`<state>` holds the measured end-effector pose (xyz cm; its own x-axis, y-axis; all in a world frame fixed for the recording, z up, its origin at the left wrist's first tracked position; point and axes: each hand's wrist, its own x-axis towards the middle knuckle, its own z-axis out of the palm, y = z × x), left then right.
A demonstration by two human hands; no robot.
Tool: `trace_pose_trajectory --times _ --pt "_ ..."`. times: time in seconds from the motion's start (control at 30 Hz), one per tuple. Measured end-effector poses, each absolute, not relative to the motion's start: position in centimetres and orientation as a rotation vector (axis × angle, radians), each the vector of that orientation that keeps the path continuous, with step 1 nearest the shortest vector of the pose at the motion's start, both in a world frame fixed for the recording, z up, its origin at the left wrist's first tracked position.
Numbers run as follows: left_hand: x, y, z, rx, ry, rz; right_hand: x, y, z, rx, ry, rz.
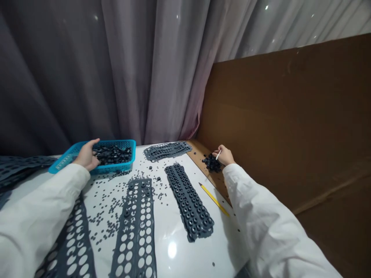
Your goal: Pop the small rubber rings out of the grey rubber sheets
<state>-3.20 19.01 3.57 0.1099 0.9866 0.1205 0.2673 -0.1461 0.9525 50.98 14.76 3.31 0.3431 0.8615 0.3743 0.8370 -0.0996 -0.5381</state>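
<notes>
Left hand (87, 155) rests in the blue basket (62, 164), fingers curled among the dark rubber pieces; a grip cannot be told. Right hand (224, 155) has its fingers pinched on a white stick (218, 155), tip at the small pile (212, 163) on the brown ledge, bench far right.

Judgement: keep the stick low and strokes short so pieces do not scatter.

Nearby: a full strip (189, 200), punched-out strips (136, 227), loose bits (107, 216). The yellow pencil (213, 199) lies beside the right sleeve.
</notes>
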Motion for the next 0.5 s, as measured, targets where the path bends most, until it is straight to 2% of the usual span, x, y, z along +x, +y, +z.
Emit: trace_pose_trajectory --times 0.17,0.27,0.37,0.43,0.5 --pt "-2.8 17.9 3.3 1.219 1.331 1.236 51.5 14.4 3.7 -1.911 -1.453 0.012" --pt "-2.1 16.3 3.9 1.293 1.388 1.278 50.9 12.7 4.9 -1.860 -1.467 0.004" --pt "-0.2 12.2 4.5 1.535 1.444 1.271 47.7 9.9 5.5 -1.629 -1.528 0.222" --pt "1.5 8.0 4.1 1.774 1.402 1.117 43.9 7.0 5.3 -1.446 -1.561 0.450" --pt "2.8 3.1 2.6 2.005 1.257 0.778 39.4 3.2 4.4 -1.317 -1.593 0.655"
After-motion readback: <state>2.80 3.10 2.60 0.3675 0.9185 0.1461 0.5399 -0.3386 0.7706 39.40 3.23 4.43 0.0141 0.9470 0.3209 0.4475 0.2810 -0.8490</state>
